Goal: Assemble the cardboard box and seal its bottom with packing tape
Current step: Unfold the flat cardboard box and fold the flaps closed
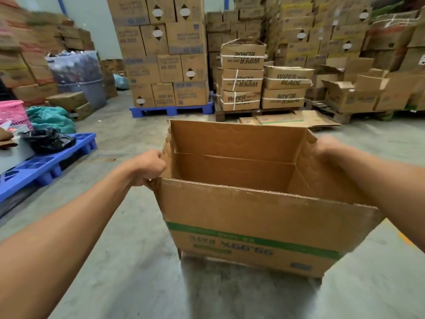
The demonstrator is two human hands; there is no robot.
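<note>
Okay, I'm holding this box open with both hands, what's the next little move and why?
Probably fold in one short flap at the open end. The cardboard box looks squared up, your left hand and right hand gripping its two side flaps, which stand upright. Its print is upside down, so this open end is likely the bottom. No tape is in view.

The grey concrete floor (119, 238) carries a blue pallet (43, 164) out to the left of the left hand (149, 168), loaded with a black bag (49, 139). Beyond both hands, another blue pallet (171, 110) and a wooden pallet (255, 112) hold stacked cartons, with flattened cardboard (292, 119) lying just ahead of the right hand (326, 146). The open box (264, 226) between the hands seems to hang clear of the floor, though blur makes that uncertain.
</note>
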